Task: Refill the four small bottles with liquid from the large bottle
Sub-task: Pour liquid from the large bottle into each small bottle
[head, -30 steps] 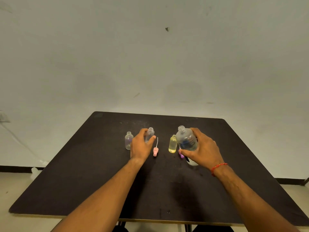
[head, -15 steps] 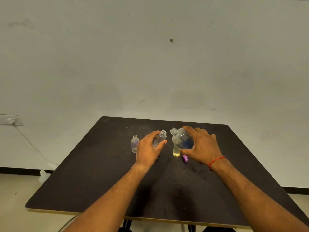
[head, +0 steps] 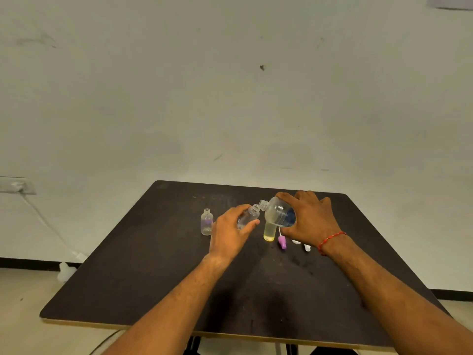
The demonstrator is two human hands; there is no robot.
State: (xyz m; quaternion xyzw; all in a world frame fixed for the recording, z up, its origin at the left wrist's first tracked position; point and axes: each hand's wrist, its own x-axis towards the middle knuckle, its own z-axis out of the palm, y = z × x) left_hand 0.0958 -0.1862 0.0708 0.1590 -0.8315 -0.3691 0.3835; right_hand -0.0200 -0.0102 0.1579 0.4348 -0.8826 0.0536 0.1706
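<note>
A red thread bracelet (head: 332, 239) circles the right wrist (forearms bare).

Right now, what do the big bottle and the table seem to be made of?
The big bottle: likely clear plastic, glossy; you see through it and light glints on its wall, though glass is possible. The table: probably dark laminated board, matte and scuffed; a pale wood-like edge shows along the front.
</note>
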